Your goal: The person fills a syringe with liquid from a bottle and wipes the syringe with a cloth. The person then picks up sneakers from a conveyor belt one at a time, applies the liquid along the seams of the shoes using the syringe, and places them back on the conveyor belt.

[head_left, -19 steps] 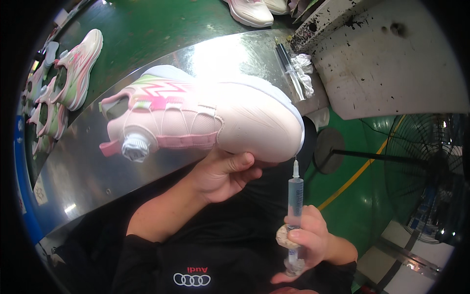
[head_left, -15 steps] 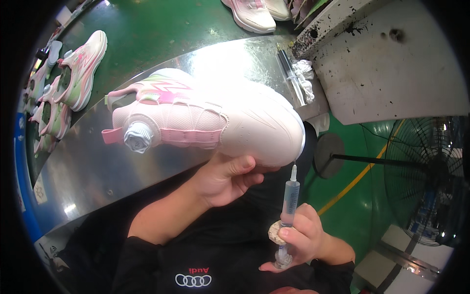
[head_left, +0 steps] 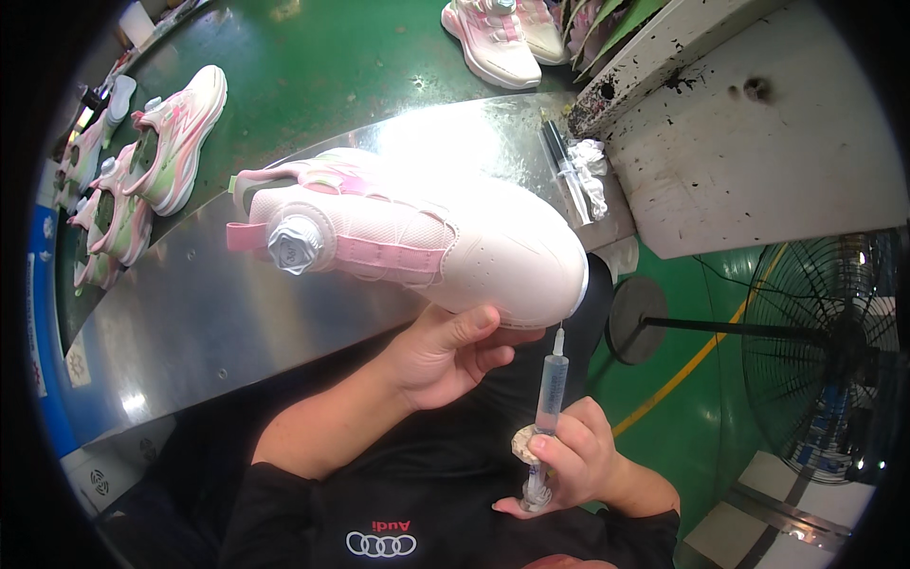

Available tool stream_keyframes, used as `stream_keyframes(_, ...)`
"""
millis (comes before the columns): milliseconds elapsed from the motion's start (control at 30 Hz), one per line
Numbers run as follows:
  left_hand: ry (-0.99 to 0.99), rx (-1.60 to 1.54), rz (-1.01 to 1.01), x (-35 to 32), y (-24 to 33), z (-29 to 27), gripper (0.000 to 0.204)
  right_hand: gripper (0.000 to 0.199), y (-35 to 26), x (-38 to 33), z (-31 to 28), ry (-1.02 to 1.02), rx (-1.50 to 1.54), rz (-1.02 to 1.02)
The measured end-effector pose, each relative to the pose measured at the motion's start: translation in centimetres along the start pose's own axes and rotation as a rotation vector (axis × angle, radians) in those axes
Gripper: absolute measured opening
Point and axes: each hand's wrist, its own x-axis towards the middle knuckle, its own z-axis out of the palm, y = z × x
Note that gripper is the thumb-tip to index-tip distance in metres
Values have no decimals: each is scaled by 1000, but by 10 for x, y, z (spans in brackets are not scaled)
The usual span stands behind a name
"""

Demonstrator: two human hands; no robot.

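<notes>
A pale pink sneaker (head_left: 493, 247) with a white dial knob (head_left: 296, 245) on its tongue is held up over the metal table edge, toe to the right. My left hand (head_left: 445, 356) grips it from below near the toe, thumb on the near side; the other fingers are partly hidden under the shoe. In my right hand (head_left: 578, 450) is a syringe (head_left: 552, 394) of clear liquid, pointing up, with wrapping around its flange and plunger end. Its needle tip meets the lower edge of the toe, at the sole line; whether it touches is too fine to tell.
Several matching sneakers (head_left: 180, 137) stand at the left on the green surface, and a pair (head_left: 493, 47) at the back. Another syringe (head_left: 572, 185) and crumpled white material (head_left: 592, 175) lie on the metal strip (head_left: 237, 313). A pale panel (head_left: 758, 133) and a floor fan (head_left: 825, 351) are at right.
The shoe has shifted slightly right and down in view, its toe tilting a little. My right hand and the syringe have moved slightly left, the needle staying at the toe edge.
</notes>
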Motion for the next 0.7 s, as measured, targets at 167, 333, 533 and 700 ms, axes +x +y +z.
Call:
stream_keyframes(167, 58, -19, -6, -9, 3, -4, 44, 75, -2, 2, -1, 127, 101, -85)
stream_keyframes(333, -61, -143, -73, -37, 0, -23, 45, 93, 44, 2, -7, 129, -104, -118)
stream_keyframes(533, 290, -17, 57, -137, 16, -24, 77, 91, 121, 52, 31, 119, -43, 6)
stream_keyframes(700, 337, 355, 172, -127, 49, -22, 85, 87, 146, 80, 54, 124, -7, -5)
